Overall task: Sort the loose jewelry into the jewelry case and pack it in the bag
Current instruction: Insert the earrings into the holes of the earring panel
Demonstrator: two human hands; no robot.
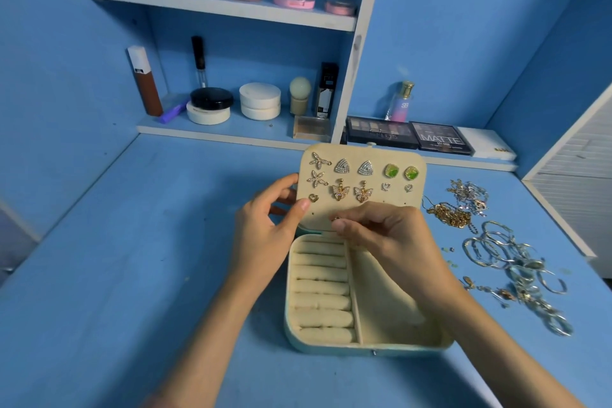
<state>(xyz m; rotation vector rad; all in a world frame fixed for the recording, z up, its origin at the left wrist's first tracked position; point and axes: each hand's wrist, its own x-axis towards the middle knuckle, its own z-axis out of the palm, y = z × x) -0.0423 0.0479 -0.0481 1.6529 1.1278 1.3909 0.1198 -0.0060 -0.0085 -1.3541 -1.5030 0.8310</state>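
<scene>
Open rectangular jewelry case (364, 347), pale teal shell w/ cream lining, sits centre-near on the blue tabletop (132, 242). Base: left compartment holds cream ring rolls (321, 288). Right compartment is plain, partly hidden by the R forearm. Cream earring panel (374, 156) stands upright at the case's far edge, facing the person.

Panel, top row L to R: silver starfish stud, 2 silver triangular studs, 2 green-stone studs (401, 171). Mid row: second starfish, 2 gold butterfly drops (351, 192), 2 small silver hearts. Lower row: one small gold heart (313, 198) at left.

Left hand (265, 228): grips the panel's left edge, thumb on front face, fingers curled behind.

Right hand (381, 228): thumb + fingertips pinch a small gold earring (335, 219) against the panel's lower part, right of and below the gold heart. Its shape is too small to tell.

Loose jewelry lies on the tabletop right of the case, apart from it:
- tangled silver chains (468, 194), farthest
- gold chain heap (452, 216), just nearer
- pile of silver bangles and rings (510, 258), nearer still
- a few small gold pieces (468, 282) beside the pile

Far: white-edged shelves (231, 8) w/ cosmetics jars and tubes. 2 black eyeshadow palettes (410, 136) lie flat behind the case.
</scene>
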